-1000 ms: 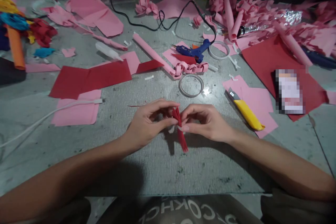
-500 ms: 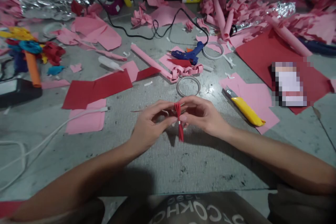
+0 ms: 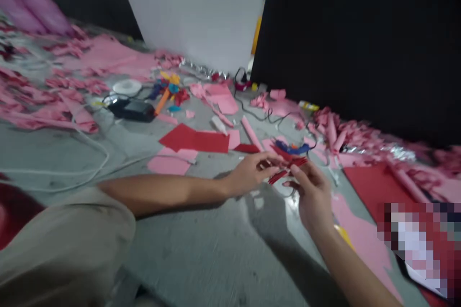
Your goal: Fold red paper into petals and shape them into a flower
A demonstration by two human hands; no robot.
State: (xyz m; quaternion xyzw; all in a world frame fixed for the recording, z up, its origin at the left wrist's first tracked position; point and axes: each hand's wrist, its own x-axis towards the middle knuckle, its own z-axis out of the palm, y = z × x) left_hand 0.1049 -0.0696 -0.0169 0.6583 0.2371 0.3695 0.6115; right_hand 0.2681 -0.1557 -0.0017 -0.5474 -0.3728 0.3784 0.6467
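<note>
My left hand (image 3: pixel 248 175) and my right hand (image 3: pixel 312 192) meet over the grey floor, both pinching a small bundle of folded red paper strips (image 3: pixel 286 172). The bundle lies roughly level between the fingers, with its loose ends fanned toward the right. The fingers of both hands are curled around it. A blue glue gun (image 3: pixel 292 148) lies just behind the hands. The picture is blurred by motion.
Red paper sheets (image 3: pixel 196 140) and pink sheets (image 3: pixel 169 163) lie to the left of the hands. A white cable (image 3: pixel 90 172) runs across the floor. A black box (image 3: pixel 131 109), colourful paper pieces (image 3: pixel 169 88), pink rolls (image 3: pixel 333 132) and a large red sheet (image 3: pixel 374 180) surround the spot.
The camera has swung up and to the left, so the wall now shows. The red bundle has turned from hanging upright to lying roughly level between my hands.
</note>
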